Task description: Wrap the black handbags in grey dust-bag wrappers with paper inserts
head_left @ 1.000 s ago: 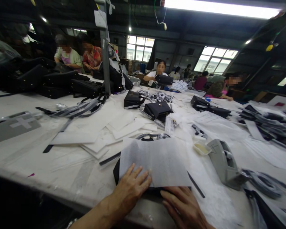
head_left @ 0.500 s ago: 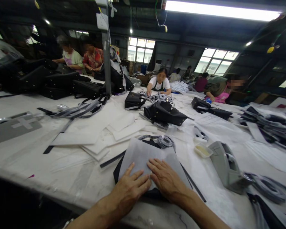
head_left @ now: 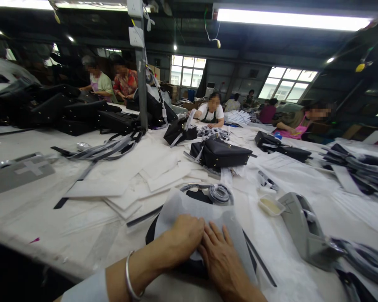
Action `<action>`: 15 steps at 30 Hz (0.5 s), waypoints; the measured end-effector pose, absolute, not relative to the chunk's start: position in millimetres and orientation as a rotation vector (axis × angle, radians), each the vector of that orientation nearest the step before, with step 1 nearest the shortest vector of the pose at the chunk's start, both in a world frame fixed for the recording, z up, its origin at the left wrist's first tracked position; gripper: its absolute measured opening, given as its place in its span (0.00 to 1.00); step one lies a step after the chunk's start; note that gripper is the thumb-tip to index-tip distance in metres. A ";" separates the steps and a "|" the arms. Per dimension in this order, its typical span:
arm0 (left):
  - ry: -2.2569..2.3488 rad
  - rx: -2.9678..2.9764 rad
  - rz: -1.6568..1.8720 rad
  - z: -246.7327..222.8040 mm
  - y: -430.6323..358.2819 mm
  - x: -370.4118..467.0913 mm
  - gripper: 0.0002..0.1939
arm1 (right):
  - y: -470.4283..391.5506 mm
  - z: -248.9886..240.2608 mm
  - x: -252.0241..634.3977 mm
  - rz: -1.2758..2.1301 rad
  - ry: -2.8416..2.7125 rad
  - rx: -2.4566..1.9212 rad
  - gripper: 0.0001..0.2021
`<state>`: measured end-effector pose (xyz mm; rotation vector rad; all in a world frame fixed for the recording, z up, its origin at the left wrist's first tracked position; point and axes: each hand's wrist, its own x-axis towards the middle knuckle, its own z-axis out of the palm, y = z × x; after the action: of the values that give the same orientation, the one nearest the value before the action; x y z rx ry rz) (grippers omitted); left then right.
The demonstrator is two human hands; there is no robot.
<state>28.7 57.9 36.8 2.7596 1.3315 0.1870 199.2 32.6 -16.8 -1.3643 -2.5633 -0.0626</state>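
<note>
A black bag [head_left: 151,230] lies before me at the table's front edge, with a thin whitish sheet [head_left: 171,209] spread over it. On top of the sheet is my left hand [head_left: 186,237], its fingers curled in; whatever they may hold is hidden. My right hand [head_left: 219,251] rests flat on the sheet beside it, fingers stretched out and touching the left hand. A wrapped strap coil [head_left: 219,194] sits at the bag's far end. Dark strips stick out on both sides of the bag.
A grey tape dispenser [head_left: 305,230] and a small yellowish tray [head_left: 271,205] stand to the right. White sheets [head_left: 94,188] lie to the left. Beyond are black bags [head_left: 227,153], a metal post [head_left: 141,84] and several people, one in a white top [head_left: 220,112] across the table.
My left hand has gone from lying flat to curled, and has moved up and right against my right hand. Across the table, a black bag has been tilted by the person there.
</note>
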 end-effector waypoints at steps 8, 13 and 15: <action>1.543 2.736 0.259 4.1 45.5 30.2 0.09 | 41.4 13.0 202.4 0.237 -2.631 -1.460 0.20; 1.589 2.705 0.310 -1.7 48.1 31.2 0.12 | 75.5 62.7 172.6 0.349 -2.698 -1.586 0.14; 1.607 2.679 0.337 -3.2 48.5 31.0 0.12 | 83.2 58.8 160.1 0.245 -2.595 -1.631 0.15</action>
<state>31.0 48.5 -3.2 2.6790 1.6072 0.3372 160.1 83.2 58.8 -1.6313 -2.5946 0.2453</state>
